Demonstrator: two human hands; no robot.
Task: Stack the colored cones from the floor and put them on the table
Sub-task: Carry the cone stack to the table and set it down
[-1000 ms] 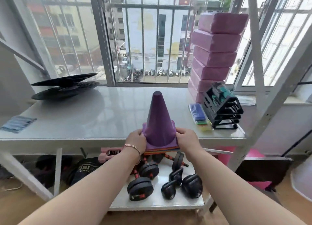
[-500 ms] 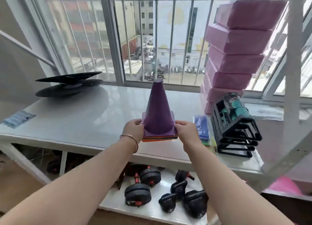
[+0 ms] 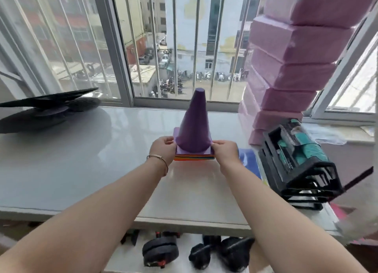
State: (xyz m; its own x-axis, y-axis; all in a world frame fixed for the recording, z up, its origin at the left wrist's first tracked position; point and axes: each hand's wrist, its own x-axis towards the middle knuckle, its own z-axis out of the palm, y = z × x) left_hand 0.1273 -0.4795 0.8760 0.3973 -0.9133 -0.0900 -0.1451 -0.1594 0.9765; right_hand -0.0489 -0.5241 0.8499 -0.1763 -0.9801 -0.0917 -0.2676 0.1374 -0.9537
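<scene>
Upright, smooth purple cone stack [image 3: 194, 127], glossy table [image 3: 81, 160], both hands gripping.

- One head-worn view, looking forward and slightly down across the surface [image 3: 81, 160] toward the barred window [image 3: 184, 47];
- close enough that both forearms fill the lower frame

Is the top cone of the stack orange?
No, the top cone is purple; orange shows only in the thin base edges of the stack held between the left hand and the right hand.
</scene>
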